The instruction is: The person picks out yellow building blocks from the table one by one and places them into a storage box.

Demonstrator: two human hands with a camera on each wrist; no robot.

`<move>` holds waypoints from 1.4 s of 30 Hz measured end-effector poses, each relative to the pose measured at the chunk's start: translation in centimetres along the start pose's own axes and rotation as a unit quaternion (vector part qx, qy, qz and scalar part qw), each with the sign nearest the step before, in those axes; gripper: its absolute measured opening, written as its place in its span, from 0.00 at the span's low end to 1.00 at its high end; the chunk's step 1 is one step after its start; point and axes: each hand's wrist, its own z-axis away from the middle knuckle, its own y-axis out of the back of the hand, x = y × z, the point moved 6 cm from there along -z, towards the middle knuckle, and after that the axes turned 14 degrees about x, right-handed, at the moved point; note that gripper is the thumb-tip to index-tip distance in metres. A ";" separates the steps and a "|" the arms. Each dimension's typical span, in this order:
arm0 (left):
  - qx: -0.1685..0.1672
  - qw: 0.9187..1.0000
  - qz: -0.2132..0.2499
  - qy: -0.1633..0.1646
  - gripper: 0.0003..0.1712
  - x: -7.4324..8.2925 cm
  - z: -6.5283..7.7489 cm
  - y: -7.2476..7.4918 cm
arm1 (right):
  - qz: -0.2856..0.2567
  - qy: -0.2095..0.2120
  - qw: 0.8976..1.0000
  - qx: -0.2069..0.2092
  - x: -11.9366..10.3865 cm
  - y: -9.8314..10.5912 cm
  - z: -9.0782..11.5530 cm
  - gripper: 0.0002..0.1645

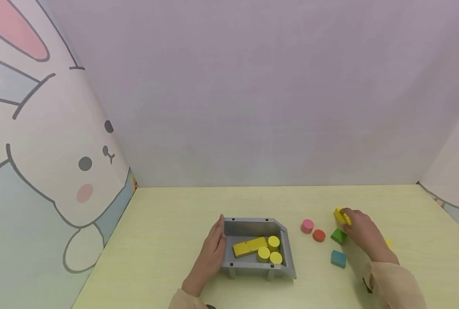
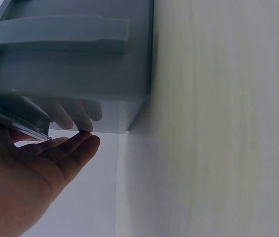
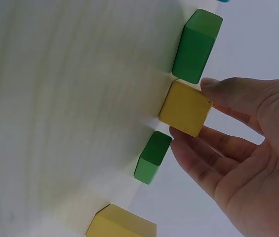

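while the left hand (image 1: 212, 249) rests straight-fingered at the left edge of the bin (image 1: 250, 265), the right hand (image 1: 365, 234) pinches a yellow block (image 3: 185, 108), a pick-up seemingly calling for lifting.

Pale yellow wood-grained tabletop (image 1: 167, 219) meets a plain lilac-grey rear panel (image 1: 260, 94). Pale blue left side panel (image 1: 17, 227) bears a large white cartoon rabbit (image 1: 55, 128), grey-outlined, pink-cheeked.
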 end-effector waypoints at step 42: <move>0.003 1.000 0.000 -0.009 0.28 0.5 0.0 0.1 | 0.003 0.021 0.998 0.063 -0.3 0.7 0.0 0.19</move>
